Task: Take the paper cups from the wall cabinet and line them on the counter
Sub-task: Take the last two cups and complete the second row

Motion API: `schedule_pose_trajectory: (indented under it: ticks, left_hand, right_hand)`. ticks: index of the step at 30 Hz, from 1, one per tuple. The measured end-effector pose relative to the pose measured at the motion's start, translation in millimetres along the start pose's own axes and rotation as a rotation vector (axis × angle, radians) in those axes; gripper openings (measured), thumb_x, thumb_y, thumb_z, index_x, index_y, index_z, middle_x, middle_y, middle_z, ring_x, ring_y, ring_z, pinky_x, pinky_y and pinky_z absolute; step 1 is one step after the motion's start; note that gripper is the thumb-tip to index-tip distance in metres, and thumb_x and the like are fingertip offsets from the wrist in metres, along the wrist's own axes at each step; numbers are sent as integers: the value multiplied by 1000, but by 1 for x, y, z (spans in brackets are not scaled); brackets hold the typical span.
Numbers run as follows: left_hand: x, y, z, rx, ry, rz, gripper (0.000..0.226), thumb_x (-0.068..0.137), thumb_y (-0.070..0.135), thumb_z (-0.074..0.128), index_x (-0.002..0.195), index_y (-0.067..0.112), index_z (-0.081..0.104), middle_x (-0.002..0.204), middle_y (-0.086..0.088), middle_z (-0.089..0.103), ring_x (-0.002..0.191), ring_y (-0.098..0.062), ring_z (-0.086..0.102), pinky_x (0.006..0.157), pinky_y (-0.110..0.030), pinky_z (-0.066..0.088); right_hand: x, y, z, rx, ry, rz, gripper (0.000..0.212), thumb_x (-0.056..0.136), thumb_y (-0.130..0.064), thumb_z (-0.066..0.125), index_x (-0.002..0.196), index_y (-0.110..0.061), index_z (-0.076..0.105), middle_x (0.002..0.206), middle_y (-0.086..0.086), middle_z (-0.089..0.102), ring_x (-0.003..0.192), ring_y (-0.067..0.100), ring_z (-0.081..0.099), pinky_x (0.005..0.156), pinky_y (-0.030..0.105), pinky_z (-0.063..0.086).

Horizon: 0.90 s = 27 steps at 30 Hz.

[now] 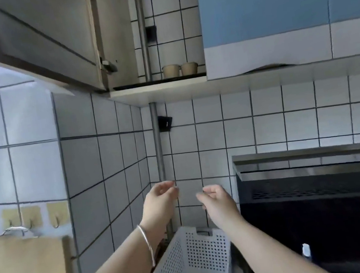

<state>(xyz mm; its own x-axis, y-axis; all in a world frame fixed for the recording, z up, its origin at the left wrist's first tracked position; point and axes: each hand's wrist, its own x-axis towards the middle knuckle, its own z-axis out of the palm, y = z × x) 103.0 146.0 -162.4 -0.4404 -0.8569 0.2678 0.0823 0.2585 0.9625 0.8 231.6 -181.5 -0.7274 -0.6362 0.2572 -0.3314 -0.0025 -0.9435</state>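
Above the hands: two paper cups (pixel 180 69) are seen standing upright side by side, rims touching or nearly so, on the bottom shelf (pixel 159 81) of the open wall cabinet (pixel 113 41). They sit towards the right side of the opening, beside the closed blue door (pixel 262 7).

Cabinet door: the left door (pixel 43 40) is swung open towards the camera, so the shelf is reachable from the front.

Direction of reach: the cups lie well above both hands and slightly to the right of the gap between them; a straight upward reach is judged to be what the next move calls for.

Left hand (pixel 159 201): raised, palm turned inward, fingers (pixel 167 186) loosely curled and apart, nothing held. A thin bangle (pixel 147 244) is worn on the wrist.

Right hand (pixel 216 197): raised at about the same height, fingers (pixel 204 193) loosely curled and apart, nothing held. It is judged the nearer hand, being almost directly below the cups.

Cup axis: each cup's long axis is vertical, mouth up, so a grasp around the side wall is suggested.

Containers: a white perforated basket (pixel 193 263) stands below the forearms; what can be seen of its inside holds nothing. Whether the cups hold anything cannot be told.

Worktop: hidden from view, so no cup can be seen lined up yet.
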Motion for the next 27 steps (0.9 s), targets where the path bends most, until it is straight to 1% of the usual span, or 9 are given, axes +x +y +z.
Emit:
schedule_pose_trajectory:
  ticks: [3,5,7,11,14,16,20,23,27]
  left_hand:
    - [55,31,9,-111,-14,60,23,88,13,54,110,14,61,88,2,62,77,-9,57,68,-23,46]
    - [86,54,19,-153,-26,131,21,88,13,54,109,13,61,88,1,62,79,-9,57,68,-22,46]
    - [115,77,27,-140,-15,212,20,88,14,55,107,15,60,88,0,62,77,-9,57,67,-22,46]
    - [163,117,40,-91,15,316,15,86,19,57,101,20,60,90,2,64,81,-9,60,72,-24,48]
    - [190,146,50,-53,10,414,20,85,20,58,105,21,60,95,1,63,80,-11,58,67,-22,47]
    - [205,166,54,-15,32,510,22,84,21,59,106,21,61,91,4,62,75,-9,56,61,-19,44]
    - [235,206,52,-14,120,660,23,84,22,58,106,20,62,88,8,60,71,-4,53,55,-12,44]
    - [261,229,44,25,150,680,27,84,21,56,110,19,61,99,2,62,73,-10,55,59,-18,45]
    - [299,248,39,221,162,686,31,86,22,55,116,17,58,98,1,56,81,-15,52,71,-24,43]
  right_hand:
    - [52,-31,-13,-89,36,-129,31,89,-27,56,119,-19,52,104,-5,57,89,12,54,64,18,40]
    - [88,-56,-25,-129,87,-230,31,90,-25,55,120,-18,52,104,-4,58,87,12,52,58,14,34]
    - [121,-84,-34,-138,136,-306,31,90,-24,55,120,-17,54,103,-3,58,85,14,52,56,15,34]
    - [174,-131,-34,-104,194,-429,32,90,-20,53,121,-15,55,107,1,60,85,17,53,58,23,37]
    - [205,-163,-28,-104,236,-523,32,90,-18,52,121,-16,55,102,-1,58,88,15,51,56,14,34]
    - [220,-185,-24,-78,266,-574,31,90,-18,52,120,-16,56,101,-1,58,87,14,50,54,6,31]
    - [241,-223,-19,-63,328,-666,29,91,-21,52,120,-16,56,101,-3,56,87,12,48,54,11,31]
    - [259,-245,-21,-96,406,-694,34,92,-15,48,126,-14,52,120,2,59,93,15,49,73,19,37]
    - [288,-273,-27,-182,470,-644,37,94,-14,43,131,-12,48,133,7,53,97,21,50,69,19,38]
